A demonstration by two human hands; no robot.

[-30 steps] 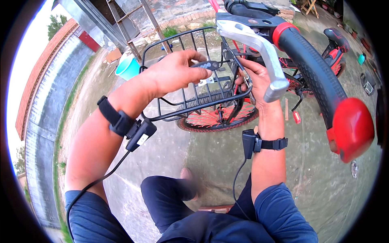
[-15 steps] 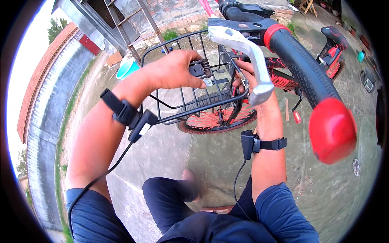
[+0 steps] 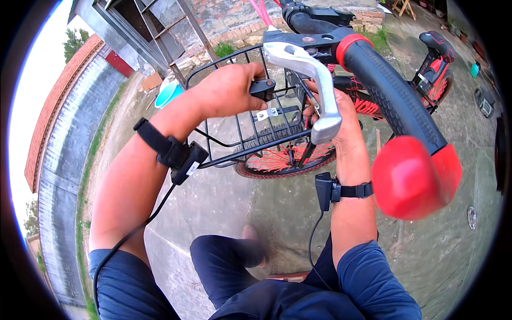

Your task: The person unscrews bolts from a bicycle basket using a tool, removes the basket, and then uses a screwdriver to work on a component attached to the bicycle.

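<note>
My left hand (image 3: pixel 229 92) reaches into the black wire basket (image 3: pixel 224 159) on the front of a bicycle. Its fingers and thumb close round a small black block-like piece (image 3: pixel 263 87), whose exact kind is unclear. Just below that piece, a silver bracket with bolts (image 3: pixel 266 113) lies at the basket's bottom. My right hand (image 3: pixel 341 109) is at the basket's right side, behind the silver brake lever (image 3: pixel 314 69). Its bent fingers come together at the basket's side, close to the bars; the lever partly covers them, so what they grip cannot be made out.
The black handlebar grip (image 3: pixel 397 88) with a red end (image 3: pixel 410 178) juts toward me at right. Below the basket is the front wheel (image 3: pixel 288 165) with red spokes. Another bicycle's saddle (image 3: pixel 437 45), a turquoise basin (image 3: pixel 168 94) and a wooden ladder (image 3: pixel 160 34) stand farther off.
The handlebar grip and brake lever have swung a little left. The black piece in my left hand has turned, hiding its coil-like side, and more of the silver bracket shows.
</note>
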